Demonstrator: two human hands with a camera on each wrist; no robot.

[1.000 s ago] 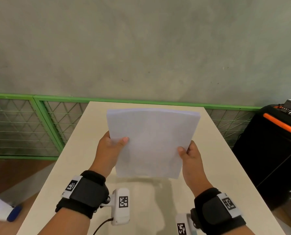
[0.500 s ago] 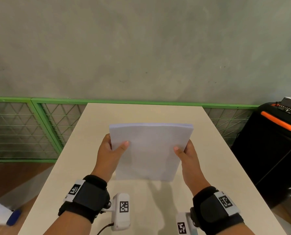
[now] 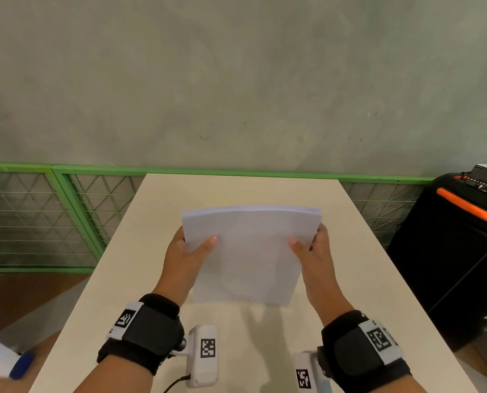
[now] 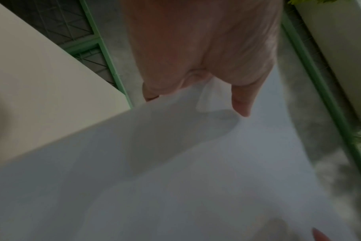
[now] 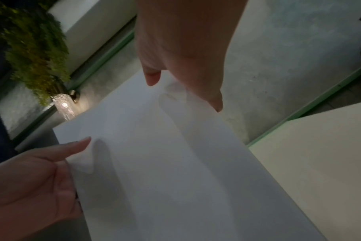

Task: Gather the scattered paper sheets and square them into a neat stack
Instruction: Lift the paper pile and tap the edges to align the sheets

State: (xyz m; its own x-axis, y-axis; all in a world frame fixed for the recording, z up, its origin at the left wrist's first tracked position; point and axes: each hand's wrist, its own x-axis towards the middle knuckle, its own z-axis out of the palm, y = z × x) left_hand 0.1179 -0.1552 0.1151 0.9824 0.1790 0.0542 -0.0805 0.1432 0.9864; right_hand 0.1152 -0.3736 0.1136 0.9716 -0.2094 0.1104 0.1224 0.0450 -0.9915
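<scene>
A white stack of paper sheets [image 3: 250, 256] stands on edge over the middle of the beige table [image 3: 117, 279], its top bowed slightly toward me. My left hand [image 3: 185, 251] grips its left edge, thumb on the near face and fingers hidden behind. My right hand [image 3: 313, 251] grips the right edge the same way. In the left wrist view the paper stack [image 4: 175, 171] fills the lower frame under my left hand [image 4: 206, 65]. The right wrist view shows the paper stack [image 5: 175, 163] pinched by my right hand [image 5: 185, 57], with my left hand [image 5: 31, 176] on the opposite edge.
A green-framed wire fence [image 3: 38, 217] runs behind and left of the table, under a grey wall. A black case with an orange handle [image 3: 463, 208] stands at the right. Something blue [image 3: 21, 364] shows at the lower left. A green plant [image 5: 31, 45] appears in the right wrist view.
Both hands have lowered the paper stack toward the table and brought it nearer to me. The grips on the two side edges stay the same.
</scene>
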